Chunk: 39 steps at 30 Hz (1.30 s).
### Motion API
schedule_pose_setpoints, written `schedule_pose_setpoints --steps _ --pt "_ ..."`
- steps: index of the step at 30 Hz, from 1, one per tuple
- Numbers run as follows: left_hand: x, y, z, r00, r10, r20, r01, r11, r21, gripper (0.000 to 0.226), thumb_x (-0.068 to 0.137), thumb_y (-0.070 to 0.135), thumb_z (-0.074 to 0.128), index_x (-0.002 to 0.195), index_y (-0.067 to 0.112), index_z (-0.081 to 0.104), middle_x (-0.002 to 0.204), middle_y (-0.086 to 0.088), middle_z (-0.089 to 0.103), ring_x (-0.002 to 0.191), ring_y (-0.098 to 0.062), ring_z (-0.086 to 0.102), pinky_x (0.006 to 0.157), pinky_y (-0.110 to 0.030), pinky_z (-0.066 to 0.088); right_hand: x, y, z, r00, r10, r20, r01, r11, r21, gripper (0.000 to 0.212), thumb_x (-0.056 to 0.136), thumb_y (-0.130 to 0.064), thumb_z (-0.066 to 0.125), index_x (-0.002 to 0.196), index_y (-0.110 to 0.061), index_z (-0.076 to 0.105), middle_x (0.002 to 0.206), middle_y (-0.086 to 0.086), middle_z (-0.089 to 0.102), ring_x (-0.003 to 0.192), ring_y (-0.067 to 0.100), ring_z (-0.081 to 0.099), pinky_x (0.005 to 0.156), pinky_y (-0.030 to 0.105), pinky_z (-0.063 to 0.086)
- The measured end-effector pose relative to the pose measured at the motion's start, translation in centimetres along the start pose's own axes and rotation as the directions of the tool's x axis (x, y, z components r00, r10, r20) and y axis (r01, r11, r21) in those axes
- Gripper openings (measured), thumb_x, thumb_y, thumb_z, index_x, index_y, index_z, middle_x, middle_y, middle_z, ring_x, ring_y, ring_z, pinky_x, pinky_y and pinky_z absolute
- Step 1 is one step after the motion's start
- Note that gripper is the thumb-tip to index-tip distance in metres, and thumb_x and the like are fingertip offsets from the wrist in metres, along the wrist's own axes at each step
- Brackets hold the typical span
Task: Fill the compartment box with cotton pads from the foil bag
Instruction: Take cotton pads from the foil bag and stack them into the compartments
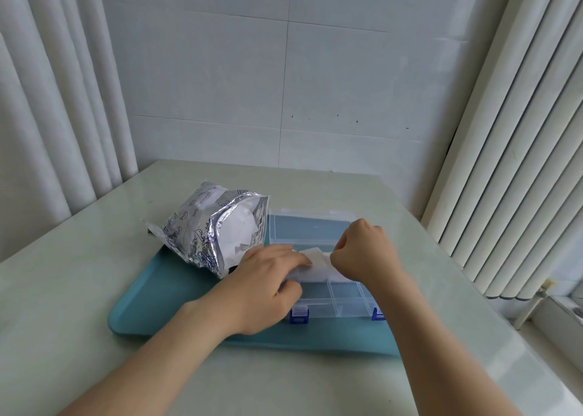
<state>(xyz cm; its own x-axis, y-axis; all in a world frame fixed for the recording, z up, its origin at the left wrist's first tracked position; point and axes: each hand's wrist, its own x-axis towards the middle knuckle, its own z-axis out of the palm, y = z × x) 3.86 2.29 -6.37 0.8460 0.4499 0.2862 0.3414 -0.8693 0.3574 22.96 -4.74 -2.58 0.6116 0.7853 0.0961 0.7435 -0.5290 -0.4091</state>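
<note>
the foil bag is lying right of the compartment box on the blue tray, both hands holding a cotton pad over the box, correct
No. The head view shows the foil bag lying left of the compartment box, not right. The rest holds: both are on the blue tray, and the left hand and right hand hold a cotton pad over the box.
</note>
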Motion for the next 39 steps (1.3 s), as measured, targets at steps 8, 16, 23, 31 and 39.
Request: schedule_pose_setpoints --steps 8,16,23,31,39 --pt "0.0 -0.2 -0.3 0.996 0.020 -0.088 -0.020 1.000 -0.007 0.049 0.096 0.037 0.040 0.137 0.026 0.065 0.133 0.015 0.065 0.132 -0.002 0.047 0.113 -0.032 0.031 -0.7 -0.5 -0.4 1.000 -0.026 -0.013 0.026 0.999 -0.037 0.026 0.086 -0.013 0.052 0.067 -0.013 0.034 0.071 0.003 0.043 0.069 0.025 0.039 0.066 0.033 0.032" --pt "-0.2 -3.0 -2.6 0.853 -0.243 -0.462 0.446 0.800 0.401 0.018 0.069 0.005 0.076 0.080 0.019 0.072 0.078 0.005 0.070 0.094 -0.032 0.054 0.075 -0.039 0.020 -1.0 -2.2 0.3 0.935 -0.197 -0.294 0.202 0.979 -0.016 0.027 0.087 -0.013 0.049 0.064 -0.008 0.037 0.059 0.006 0.035 0.053 0.023 0.026 0.049 0.028 0.021" --pt "-0.1 -2.5 -2.1 0.904 -0.287 -0.319 0.425 0.692 0.583 0.047 0.094 0.071 0.056 0.095 0.027 0.073 0.098 0.010 0.067 0.114 -0.028 0.035 0.074 -0.039 0.007 -1.3 -3.2 2.3 0.895 -0.332 -0.298 0.346 0.938 -0.007 0.018 0.082 -0.014 0.046 0.067 -0.009 0.056 0.058 0.008 0.052 0.053 0.027 0.042 0.046 0.028 0.030" --pt "-0.4 -2.0 -2.3 0.883 -0.392 -0.257 0.466 0.677 0.569 0.033 0.097 0.031 0.050 0.067 0.019 0.047 0.087 0.008 0.058 0.117 -0.030 0.031 0.082 -0.042 0.016 -1.7 -3.7 2.7 0.910 -0.339 -0.241 0.349 0.937 0.000 0.030 0.078 -0.019 0.039 0.078 -0.014 0.068 0.067 0.003 0.067 0.063 0.028 0.062 0.053 0.038 0.057" --pt "-0.1 -2.4 -2.9 0.853 -0.196 -0.483 0.430 0.789 0.439 0.024 0.083 0.025 0.065 0.059 0.020 0.064 0.069 0.007 0.055 0.091 -0.026 0.040 0.073 -0.038 0.012 -2.3 -4.3 2.8 0.906 -0.366 -0.210 0.381 0.924 0.032 0.026 0.085 -0.015 0.048 0.090 -0.016 0.073 0.074 0.002 0.070 0.070 0.027 0.062 0.064 0.040 0.058"
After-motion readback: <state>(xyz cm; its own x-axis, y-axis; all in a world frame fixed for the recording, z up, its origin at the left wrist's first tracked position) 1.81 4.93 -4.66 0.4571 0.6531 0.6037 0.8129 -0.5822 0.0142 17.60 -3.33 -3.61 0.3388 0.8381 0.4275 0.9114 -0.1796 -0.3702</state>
